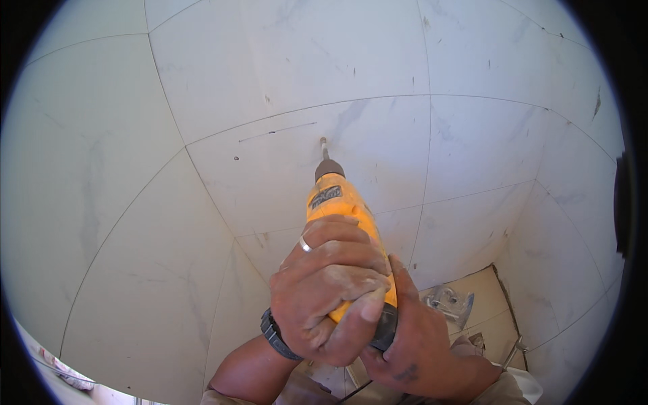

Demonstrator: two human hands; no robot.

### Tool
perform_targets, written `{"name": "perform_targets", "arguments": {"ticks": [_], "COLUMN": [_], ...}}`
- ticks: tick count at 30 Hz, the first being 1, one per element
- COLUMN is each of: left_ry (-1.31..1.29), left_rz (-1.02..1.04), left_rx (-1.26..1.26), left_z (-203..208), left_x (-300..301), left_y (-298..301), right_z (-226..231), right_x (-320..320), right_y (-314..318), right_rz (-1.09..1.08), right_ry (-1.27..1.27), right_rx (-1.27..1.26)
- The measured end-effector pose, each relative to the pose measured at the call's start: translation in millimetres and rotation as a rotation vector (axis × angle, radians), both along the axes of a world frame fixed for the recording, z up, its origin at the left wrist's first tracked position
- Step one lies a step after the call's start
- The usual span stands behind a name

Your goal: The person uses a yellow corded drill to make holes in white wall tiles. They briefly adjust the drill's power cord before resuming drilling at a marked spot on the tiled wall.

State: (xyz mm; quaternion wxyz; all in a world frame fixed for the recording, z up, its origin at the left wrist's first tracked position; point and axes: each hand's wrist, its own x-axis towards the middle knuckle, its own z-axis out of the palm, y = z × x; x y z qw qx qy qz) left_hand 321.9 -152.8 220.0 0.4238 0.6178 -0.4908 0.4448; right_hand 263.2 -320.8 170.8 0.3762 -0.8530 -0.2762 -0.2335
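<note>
The left forearm [251, 373] enters from the lower edge and angles upward to the right, ending in the dust-coated left hand [325, 283], which is clenched with fingers curled over, knuckles toward the viewer and left thumb [372, 307] folded across at lower right. The right hand [424, 341] sits lower and beside it, in a gripping pose, one right-hand digit [402, 278] extended upward, wrist angled in from the lower right.

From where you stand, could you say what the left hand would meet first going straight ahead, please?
Likely the white tiled wall, metal bit first, as the left hand holds the yellow power drill; contact there is unclear.
</note>
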Motion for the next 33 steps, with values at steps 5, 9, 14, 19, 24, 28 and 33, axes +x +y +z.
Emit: {"name": "perform_targets", "arguments": {"ticks": [5, 9, 14, 19, 24, 28, 33], "left_ry": [-0.006, 0.041, 0.074, 0.077, 0.052, 0.073, 0.013], "left_rz": [-0.012, 0.018, 0.037, 0.032, 0.036, 0.029, -0.009], "left_rx": [-0.016, -0.017, -0.01, -0.019, -0.018, -0.028, -0.018], "left_z": [0.0, -0.3, 0.2, -0.2, -0.6, -1.9, -0.4], "left_x": [2.0, -3.5, -5.3, -5.2, -3.4, -2.6, 1.7], "left_y": [-0.2, -1.5, -2.9, -3.7, -4.1, -4.2, -0.9], "right_z": [1.0, 2.8, 4.6, 5.0, 5.7, 6.2, 6.6], "right_x": [0.9, -0.7, -1.6, -1.4, -1.0, -0.8, -0.9], "right_y": [-1.6, 0.9, 2.6, 0.3, -0.5, -0.4, -1.4], "right_rz": [0.026, 0.033, 0.006, 0.013, 0.009, -0.001, 0.011], "right_ry": [0.0, 0.015, 0.055, 0.038, 0.027, 0.036, 0.038], "right_rx": [-0.016, 0.017, 0.02, 0.013, -0.011, -0.005, 0.001]}}
